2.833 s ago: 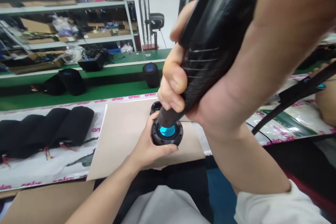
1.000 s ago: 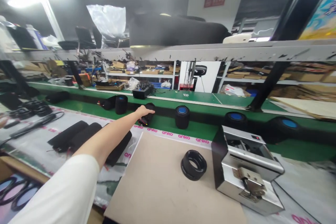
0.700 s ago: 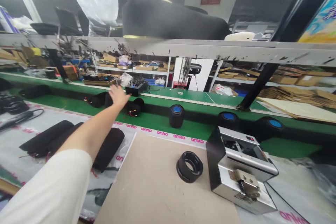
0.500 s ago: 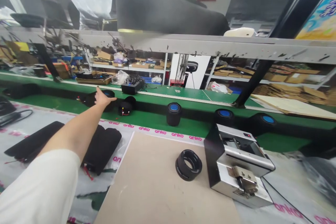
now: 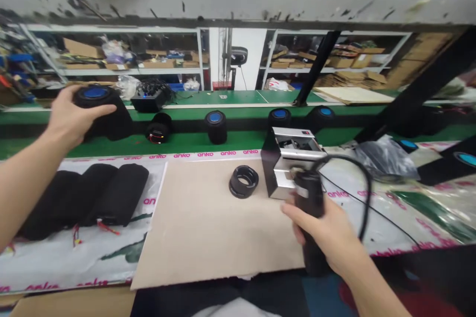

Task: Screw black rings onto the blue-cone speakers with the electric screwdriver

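At the left, my left hand (image 5: 70, 114) is closed round the end of a black cylindrical speaker (image 5: 111, 116) with a blue disc on its end. The speaker is over the green strip behind the mat. On the right, my right hand (image 5: 327, 230) grips a black corded electric screwdriver (image 5: 310, 195), blurred by motion, its cable looping up and to the right. Just behind the screwdriver stands a silver and black screw feeder (image 5: 297, 143), partly hidden by it. A black ring-shaped part (image 5: 244, 182) lies on the beige board (image 5: 208, 233), touched by neither hand.
Several black fabric cylinders (image 5: 130, 188) with red wires lie at the left on the printed sheet. Along the green strip (image 5: 245, 138) stand more blue-ended cylinders (image 5: 216, 126). A grey beam (image 5: 223, 0) crosses above; a black post (image 5: 320, 67) rises at the right.
My left hand, earlier reaching open toward the green strip, now holds a speaker. My right hand has come into view with the electric screwdriver. The view has tilted down and shifted right.
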`<action>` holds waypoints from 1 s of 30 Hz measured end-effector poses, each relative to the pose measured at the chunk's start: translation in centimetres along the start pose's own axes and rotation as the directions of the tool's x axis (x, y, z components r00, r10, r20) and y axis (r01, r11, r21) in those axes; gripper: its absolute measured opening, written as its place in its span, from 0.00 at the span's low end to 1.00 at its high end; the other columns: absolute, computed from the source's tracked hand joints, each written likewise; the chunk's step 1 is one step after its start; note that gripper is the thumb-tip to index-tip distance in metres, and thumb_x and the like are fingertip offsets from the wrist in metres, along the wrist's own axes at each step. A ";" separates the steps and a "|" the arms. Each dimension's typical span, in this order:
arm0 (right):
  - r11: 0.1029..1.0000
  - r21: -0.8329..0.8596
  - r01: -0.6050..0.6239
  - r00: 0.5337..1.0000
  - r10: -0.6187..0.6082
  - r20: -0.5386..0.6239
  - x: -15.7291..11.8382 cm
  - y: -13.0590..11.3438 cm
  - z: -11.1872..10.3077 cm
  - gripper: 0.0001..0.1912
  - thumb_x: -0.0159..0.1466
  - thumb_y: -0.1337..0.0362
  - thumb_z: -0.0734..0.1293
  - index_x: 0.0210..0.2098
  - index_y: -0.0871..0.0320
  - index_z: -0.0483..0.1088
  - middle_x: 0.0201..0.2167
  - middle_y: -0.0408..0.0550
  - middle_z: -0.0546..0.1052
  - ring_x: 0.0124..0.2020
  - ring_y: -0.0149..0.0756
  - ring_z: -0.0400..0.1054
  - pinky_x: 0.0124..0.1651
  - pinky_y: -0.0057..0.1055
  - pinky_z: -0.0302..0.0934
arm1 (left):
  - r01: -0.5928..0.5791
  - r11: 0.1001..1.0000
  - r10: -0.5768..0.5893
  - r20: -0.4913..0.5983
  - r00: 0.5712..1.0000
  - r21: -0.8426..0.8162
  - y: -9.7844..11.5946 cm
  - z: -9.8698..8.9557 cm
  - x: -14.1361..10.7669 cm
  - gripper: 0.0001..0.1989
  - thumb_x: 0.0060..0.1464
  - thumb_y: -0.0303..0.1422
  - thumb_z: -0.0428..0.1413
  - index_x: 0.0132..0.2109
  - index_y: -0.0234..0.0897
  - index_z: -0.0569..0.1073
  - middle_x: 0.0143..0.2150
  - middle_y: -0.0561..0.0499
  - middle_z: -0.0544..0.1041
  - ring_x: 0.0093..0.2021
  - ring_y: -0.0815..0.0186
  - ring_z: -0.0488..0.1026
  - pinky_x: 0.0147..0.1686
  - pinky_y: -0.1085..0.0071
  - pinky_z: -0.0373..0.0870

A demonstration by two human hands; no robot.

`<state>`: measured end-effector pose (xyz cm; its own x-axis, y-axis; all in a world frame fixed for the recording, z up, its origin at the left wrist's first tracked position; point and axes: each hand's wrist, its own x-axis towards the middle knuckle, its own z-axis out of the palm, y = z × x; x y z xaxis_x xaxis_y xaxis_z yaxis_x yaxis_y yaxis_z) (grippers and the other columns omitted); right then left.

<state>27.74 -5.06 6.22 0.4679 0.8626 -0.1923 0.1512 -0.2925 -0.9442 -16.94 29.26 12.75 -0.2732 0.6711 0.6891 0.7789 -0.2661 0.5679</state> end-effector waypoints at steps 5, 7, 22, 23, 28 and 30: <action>0.966 -0.230 0.121 0.987 -0.092 0.133 3.8 -2.0 3.9 0.28 0.59 0.57 0.74 0.57 0.52 0.67 0.40 0.45 0.78 0.19 0.30 0.68 0.24 0.31 0.66 | -0.021 0.962 0.080 0.204 0.976 -0.273 7.0 -5.0 -9.1 0.50 0.36 0.53 0.76 0.65 0.40 0.74 0.58 0.53 0.82 0.59 0.53 0.78 0.66 0.43 0.68; 0.942 -0.279 0.188 0.976 -0.147 0.164 5.0 -1.8 5.0 0.32 0.58 0.61 0.74 0.61 0.51 0.66 0.48 0.49 0.78 0.22 0.30 0.70 0.26 0.29 0.66 | -0.035 0.927 0.145 0.272 0.951 -0.374 9.1 -6.1 -14.1 0.48 0.33 0.48 0.77 0.63 0.46 0.75 0.60 0.53 0.81 0.61 0.48 0.78 0.67 0.44 0.69; 0.860 -0.379 0.342 0.935 -0.272 0.225 2.7 -0.4 4.2 0.35 0.60 0.61 0.73 0.66 0.48 0.64 0.56 0.51 0.78 0.55 0.49 0.76 0.59 0.41 0.71 | 0.181 0.800 0.295 0.637 0.712 -0.572 14.8 -5.1 -31.1 0.45 0.39 0.38 0.77 0.65 0.44 0.73 0.65 0.38 0.78 0.66 0.39 0.76 0.66 0.45 0.75; 0.862 -0.389 0.324 0.941 -0.250 0.230 1.9 0.3 3.5 0.34 0.60 0.62 0.74 0.65 0.47 0.66 0.56 0.50 0.78 0.56 0.50 0.75 0.61 0.42 0.70 | 0.166 0.802 0.304 0.631 0.714 -0.573 14.7 -5.2 -31.1 0.45 0.39 0.38 0.77 0.65 0.44 0.72 0.65 0.38 0.78 0.66 0.40 0.76 0.66 0.46 0.75; 0.874 -0.466 0.137 0.987 -0.081 0.137 -1.0 4.3 0.5 0.32 0.61 0.62 0.73 0.64 0.51 0.67 0.63 0.55 0.72 0.64 0.57 0.70 0.68 0.53 0.64 | 0.145 0.817 0.297 0.623 0.723 -0.558 14.4 -5.2 -32.0 0.45 0.45 0.37 0.74 0.69 0.46 0.67 0.69 0.40 0.73 0.69 0.42 0.72 0.66 0.48 0.74; 0.888 -0.458 0.045 0.995 0.000 0.097 -1.7 5.4 -0.8 0.34 0.61 0.56 0.75 0.65 0.50 0.65 0.58 0.54 0.75 0.56 0.54 0.76 0.58 0.48 0.73 | 0.145 0.823 0.273 0.606 0.747 -0.550 14.5 -5.1 -32.5 0.47 0.47 0.37 0.73 0.72 0.46 0.64 0.70 0.41 0.71 0.69 0.42 0.71 0.67 0.47 0.73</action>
<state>28.46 -8.49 1.64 0.3813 0.8987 -0.2169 0.5539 -0.4099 -0.7247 0.39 0.07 0.87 0.3509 0.8480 0.3971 0.2905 -0.5018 0.8147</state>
